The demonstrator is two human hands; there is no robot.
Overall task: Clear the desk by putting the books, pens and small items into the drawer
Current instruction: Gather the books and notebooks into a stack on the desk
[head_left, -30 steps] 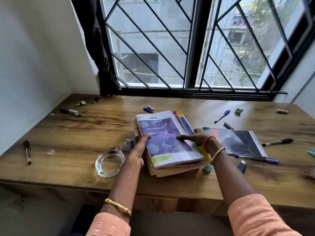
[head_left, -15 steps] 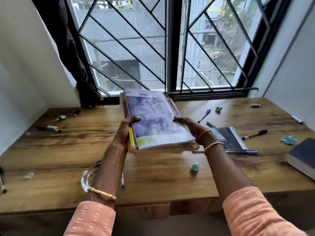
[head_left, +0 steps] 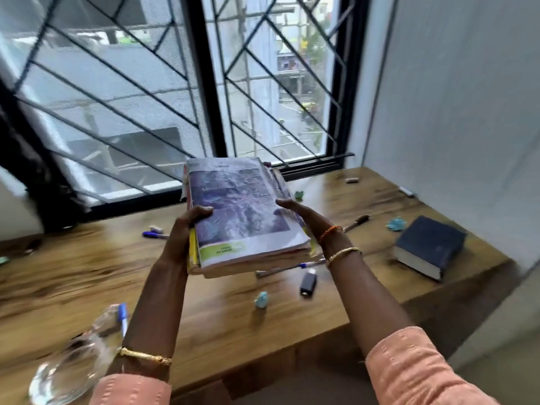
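The stack of books [head_left: 242,217] is lifted clear of the surface [head_left: 73,276], clamped between the two hands: the left hand [head_left: 187,229] curls round its left edge with the thumb on the cover, and the right hand [head_left: 304,217] presses against its right edge. The stack looks loose and uneven, with thin covers on top, so I judge a book could slide out if it tilts, landing on the pens [head_left: 287,267] and lighter [head_left: 308,283] below. The left forearm passes close to the glass ashtray [head_left: 70,372] at the near edge and could nudge it off. The ashtray seems to hold nothing, though blur hides detail. No drawer is in view. A dark book [head_left: 429,247] lies apart at the right.
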